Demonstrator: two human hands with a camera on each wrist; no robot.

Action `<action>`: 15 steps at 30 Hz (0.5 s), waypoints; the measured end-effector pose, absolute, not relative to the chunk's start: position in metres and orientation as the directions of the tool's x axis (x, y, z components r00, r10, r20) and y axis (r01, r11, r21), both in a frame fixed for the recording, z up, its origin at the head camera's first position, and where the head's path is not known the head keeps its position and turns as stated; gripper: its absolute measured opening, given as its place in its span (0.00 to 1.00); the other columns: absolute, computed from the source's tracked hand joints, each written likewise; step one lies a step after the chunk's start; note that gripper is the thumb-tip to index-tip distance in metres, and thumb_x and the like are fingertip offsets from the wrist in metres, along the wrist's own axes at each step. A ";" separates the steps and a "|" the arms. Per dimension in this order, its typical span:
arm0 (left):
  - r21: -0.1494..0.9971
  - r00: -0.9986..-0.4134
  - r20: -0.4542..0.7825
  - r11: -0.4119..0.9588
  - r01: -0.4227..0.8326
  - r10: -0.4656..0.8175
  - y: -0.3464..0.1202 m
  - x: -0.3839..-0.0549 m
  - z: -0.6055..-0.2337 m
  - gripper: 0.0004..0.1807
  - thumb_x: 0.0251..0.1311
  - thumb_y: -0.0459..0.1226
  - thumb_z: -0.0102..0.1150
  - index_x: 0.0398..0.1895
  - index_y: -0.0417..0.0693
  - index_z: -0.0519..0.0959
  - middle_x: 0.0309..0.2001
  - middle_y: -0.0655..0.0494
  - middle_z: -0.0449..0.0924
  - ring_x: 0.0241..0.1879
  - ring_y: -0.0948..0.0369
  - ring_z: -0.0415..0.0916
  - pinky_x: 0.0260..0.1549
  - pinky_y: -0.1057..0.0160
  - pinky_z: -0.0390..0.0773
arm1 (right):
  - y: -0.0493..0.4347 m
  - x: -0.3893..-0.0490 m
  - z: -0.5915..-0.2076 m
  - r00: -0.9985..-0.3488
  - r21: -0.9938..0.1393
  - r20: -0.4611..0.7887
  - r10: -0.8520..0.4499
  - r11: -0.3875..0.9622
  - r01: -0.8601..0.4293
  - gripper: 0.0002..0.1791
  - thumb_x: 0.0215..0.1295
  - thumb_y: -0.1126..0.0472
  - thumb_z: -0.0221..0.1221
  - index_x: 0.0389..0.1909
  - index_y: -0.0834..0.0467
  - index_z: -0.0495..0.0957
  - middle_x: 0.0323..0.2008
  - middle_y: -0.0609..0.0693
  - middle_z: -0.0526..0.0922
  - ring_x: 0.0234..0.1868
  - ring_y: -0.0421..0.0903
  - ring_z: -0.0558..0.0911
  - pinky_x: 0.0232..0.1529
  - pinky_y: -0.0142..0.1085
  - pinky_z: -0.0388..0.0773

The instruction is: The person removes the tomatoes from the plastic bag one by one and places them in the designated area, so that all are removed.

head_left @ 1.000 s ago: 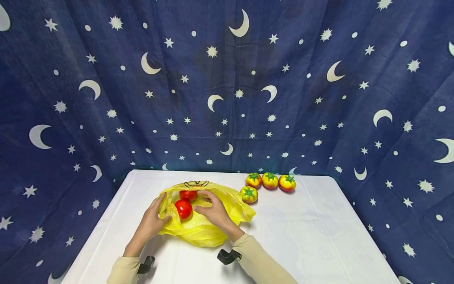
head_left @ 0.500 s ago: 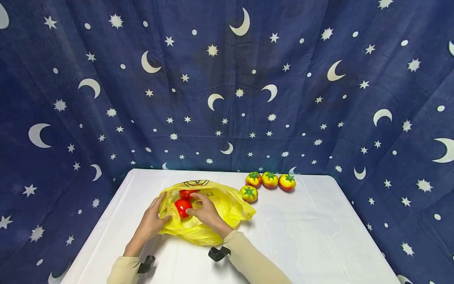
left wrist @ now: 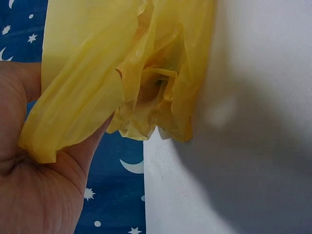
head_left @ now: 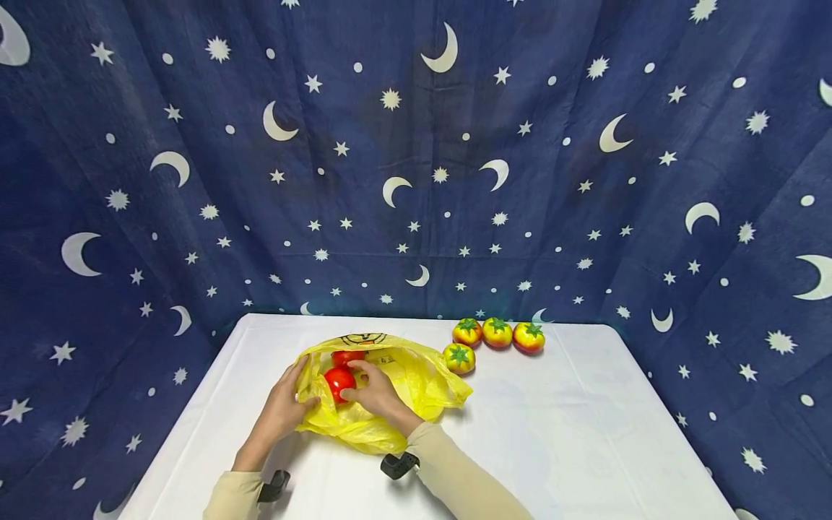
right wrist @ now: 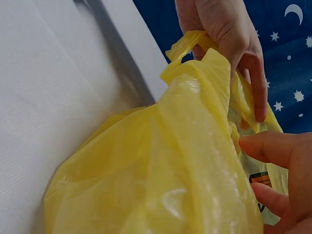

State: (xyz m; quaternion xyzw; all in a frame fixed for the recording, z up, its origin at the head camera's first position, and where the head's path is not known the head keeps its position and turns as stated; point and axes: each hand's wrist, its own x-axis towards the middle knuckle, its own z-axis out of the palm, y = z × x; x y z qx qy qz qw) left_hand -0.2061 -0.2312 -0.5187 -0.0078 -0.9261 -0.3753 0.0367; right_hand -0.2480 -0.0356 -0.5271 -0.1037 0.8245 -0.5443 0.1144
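Observation:
A yellow plastic bag (head_left: 422, 375) lies on the table with its mouth spread. Two shiny round red fruits, tomato-like, are inside: the nearer red fruit (head_left: 339, 383) shows well, while the farther red fruit (head_left: 347, 357) is partly covered by the bag. My left hand (head_left: 281, 410) holds the bag's left rim, the film draped between thumb and fingers in the left wrist view. My right hand (head_left: 379, 396) reaches into the mouth, fingertips at the right side of the nearer fruit. In the right wrist view its thumb and fingers (right wrist: 269, 146) are apart; the bag hides the fruit there.
Several yellow-and-red fruits with green leafy tops stand behind and right of the bag; the closest yellow fruit (head_left: 459, 358) sits beside its rim. White cloth covers the table (head_left: 552, 433). A dark blue curtain (head_left: 429, 180) with moons and stars hangs behind.
My right hand has moved left within the bag's mouth, from beside the fruits to the nearer red one. My left hand stays on the rim. The view has tilted slightly.

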 end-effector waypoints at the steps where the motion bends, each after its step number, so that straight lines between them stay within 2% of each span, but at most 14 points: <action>1: 0.694 -0.997 0.071 0.719 0.039 -0.015 -0.231 -0.205 -0.519 0.48 0.54 0.30 0.66 0.77 0.43 0.52 0.74 0.35 0.55 0.72 0.35 0.55 0.70 0.37 0.55 | -0.036 -0.248 -0.528 -0.952 -0.920 -0.083 -0.296 0.390 -0.040 0.30 0.54 0.59 0.70 0.61 0.50 0.75 0.61 0.52 0.76 0.59 0.56 0.75 0.57 0.50 0.78; 7: 0.692 -0.996 0.085 0.720 0.047 -0.016 -0.231 -0.204 -0.520 0.48 0.54 0.30 0.66 0.77 0.42 0.52 0.73 0.34 0.55 0.71 0.34 0.55 0.69 0.36 0.56 | -0.038 -0.249 -0.533 -0.951 -0.913 -0.111 -0.289 0.408 -0.017 0.30 0.54 0.59 0.70 0.60 0.48 0.76 0.60 0.52 0.77 0.57 0.54 0.76 0.57 0.49 0.78; 15: 0.690 -0.997 0.072 0.723 0.036 -0.019 -0.230 -0.205 -0.521 0.48 0.54 0.30 0.66 0.77 0.42 0.52 0.73 0.34 0.55 0.72 0.35 0.55 0.70 0.37 0.56 | -0.041 -0.252 -0.537 -0.950 -0.915 -0.108 -0.294 0.403 -0.021 0.30 0.53 0.62 0.70 0.59 0.50 0.76 0.56 0.52 0.79 0.52 0.52 0.77 0.53 0.47 0.79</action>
